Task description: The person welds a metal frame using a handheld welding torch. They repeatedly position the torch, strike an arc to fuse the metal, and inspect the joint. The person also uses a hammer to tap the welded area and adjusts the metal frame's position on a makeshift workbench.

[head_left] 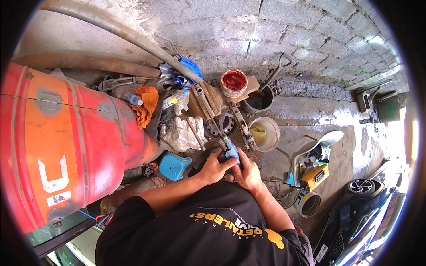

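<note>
Both of my hands close around a blue-handled tool [230, 152] in the middle of the view. My left hand [216, 168] grips its lower part from the left. My right hand [246, 174] wraps it from the right and below. The tool's tip points up toward rusty metal parts [208, 101] and a long metal bar [242, 124] lying over a wheel rim [224, 125]. What the tip touches is hidden.
A large red drum [66, 142] lies at the left. A tin of red paint [234, 82], a dark bucket [259, 99], a pale bucket [265, 133], a small blue stool [173, 166], an orange rag [145, 106], a yellow box [315, 176] and a shovel [278, 68] crowd the concrete floor.
</note>
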A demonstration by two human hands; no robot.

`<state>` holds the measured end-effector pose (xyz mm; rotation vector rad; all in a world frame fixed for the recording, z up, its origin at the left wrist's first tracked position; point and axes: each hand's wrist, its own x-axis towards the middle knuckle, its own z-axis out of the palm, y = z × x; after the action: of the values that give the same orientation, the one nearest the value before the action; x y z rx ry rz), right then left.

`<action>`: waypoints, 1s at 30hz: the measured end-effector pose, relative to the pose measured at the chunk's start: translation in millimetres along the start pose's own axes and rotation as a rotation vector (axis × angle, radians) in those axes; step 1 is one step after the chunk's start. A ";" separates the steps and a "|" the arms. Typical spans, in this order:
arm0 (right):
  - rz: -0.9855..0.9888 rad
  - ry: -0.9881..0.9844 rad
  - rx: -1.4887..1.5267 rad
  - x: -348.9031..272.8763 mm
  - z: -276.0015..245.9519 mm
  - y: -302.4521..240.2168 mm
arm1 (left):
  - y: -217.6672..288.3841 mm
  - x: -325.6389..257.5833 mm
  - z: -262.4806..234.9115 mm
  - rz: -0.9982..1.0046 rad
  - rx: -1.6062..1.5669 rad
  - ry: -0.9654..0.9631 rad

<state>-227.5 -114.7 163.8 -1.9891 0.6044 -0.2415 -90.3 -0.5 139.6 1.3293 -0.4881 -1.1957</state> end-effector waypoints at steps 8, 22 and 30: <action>0.000 0.017 -0.008 0.2 4.2 -0.5 | -9.8 1.9 -5.0 0.020 -0.011 -0.019; 0.025 0.027 -0.007 0.8 11.6 1.6 | -2.8 1.5 -10.1 -0.012 -0.025 -0.021; 0.029 0.018 -0.001 2.9 12.5 1.6 | 10.5 -1.0 -9.8 -0.022 -0.112 -0.068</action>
<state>-220.3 -107.1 156.2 -1.9799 0.6448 -0.2413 -78.4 2.9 147.0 1.2042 -0.4492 -1.2709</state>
